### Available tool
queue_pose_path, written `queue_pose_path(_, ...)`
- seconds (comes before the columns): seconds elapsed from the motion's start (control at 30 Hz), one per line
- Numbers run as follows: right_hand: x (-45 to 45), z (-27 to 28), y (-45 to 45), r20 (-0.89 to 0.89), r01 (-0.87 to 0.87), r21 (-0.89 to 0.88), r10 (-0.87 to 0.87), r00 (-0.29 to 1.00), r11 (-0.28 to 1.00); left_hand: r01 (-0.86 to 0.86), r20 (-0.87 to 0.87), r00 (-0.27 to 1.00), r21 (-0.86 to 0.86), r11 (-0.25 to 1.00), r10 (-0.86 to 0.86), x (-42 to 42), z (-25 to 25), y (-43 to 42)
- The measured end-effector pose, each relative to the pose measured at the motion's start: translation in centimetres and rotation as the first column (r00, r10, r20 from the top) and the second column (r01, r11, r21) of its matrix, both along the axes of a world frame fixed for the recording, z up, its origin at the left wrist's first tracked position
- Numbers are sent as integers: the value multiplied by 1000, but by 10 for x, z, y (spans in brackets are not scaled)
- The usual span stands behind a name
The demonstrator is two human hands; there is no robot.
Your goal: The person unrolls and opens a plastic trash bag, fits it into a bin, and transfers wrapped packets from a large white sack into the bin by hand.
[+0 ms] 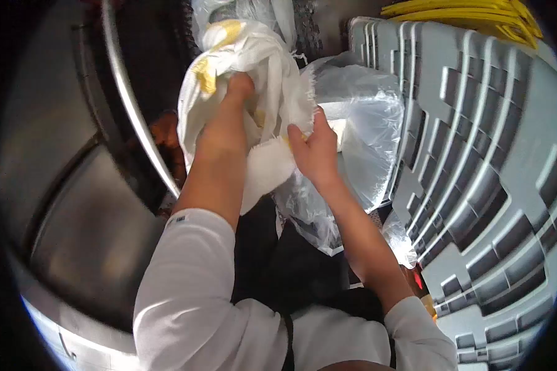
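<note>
A white woven sack with yellow markings and a frayed rim hangs open in front of me. My left hand reaches into its mouth; its fingers are hidden inside, so whether they hold anything does not show. At the sack's right edge, my right hand grips the frayed cloth between thumb and fingers. Just beyond that hand lies a clear plastic bag, spread like a liner, with something white partly visible within it.
Tall grey ribbed plastic panels stand along the right side. Yellow plastic items lie stacked at the upper right. To the left are a curved metal bar and a large shiny metal surface. More clear plastic shows behind the sack.
</note>
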State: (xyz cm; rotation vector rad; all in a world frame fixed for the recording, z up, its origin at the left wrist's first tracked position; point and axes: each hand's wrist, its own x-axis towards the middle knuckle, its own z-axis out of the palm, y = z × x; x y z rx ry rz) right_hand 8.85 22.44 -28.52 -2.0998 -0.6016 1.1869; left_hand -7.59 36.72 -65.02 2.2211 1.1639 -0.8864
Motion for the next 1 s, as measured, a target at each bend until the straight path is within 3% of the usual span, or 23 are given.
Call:
queue_pose_path(0.07, 4, -9, -5, -18, 43, 30, -43, 999, 999, -227, 6, 974, 117, 967, 228, 5, -27, -9)
queue_pose_path(0.13, 5, -19, -13, -31, 83, 56, -81, 996, 995, -223, -184, 958, 7, 975, 220, 13, -22, -12)
queue_pose_path(0.17, 5, -23, -16, -66, 123, 78, -118, 991, 989, -240, -233, 941, 56, 969, 246, 21, -11, -17)
queue_pose_path(0.23, 4, -27, -15, -146, 203, 143, -182, 972, 969, -224, -167, 949, 234, 946, 266, 17, -29, -39)
queue_pose_path(0.3, 4, -26, -11, -199, 224, 126, -197, 960, 966, -180, 53, 983, 464, 867, 176, 6, -38, -66)
queue_pose_path(0.47, 10, -25, -8, -224, 178, 163, -139, 965, 971, -272, 201, 958, 420, 866, 203, 0, -21, -60)
queue_pose_path(0.6, 19, -23, -8, -148, 105, 171, -80, 986, 980, -247, 220, 964, 549, 798, 148, -4, -49, -51)
queue_pose_path(0.7, 25, -21, -19, -172, 96, 140, -72, 982, 985, -205, 87, 979, 369, 906, 186, -4, -50, -44)
queue_pose_path(0.73, 26, -22, -20, -201, 111, 148, -80, 976, 983, -185, 9, 981, 313, 932, 191, 3, -26, -40)
queue_pose_path(0.93, 16, -21, -24, -190, 109, 230, -66, 980, 967, -17, 64, 998, 367, 930, -6, -13, -41, -50)
queue_pose_path(1.0, 14, -19, -24, -157, 106, 255, -67, 985, 961, -25, 100, 995, 280, 960, -4, -15, -36, -55)
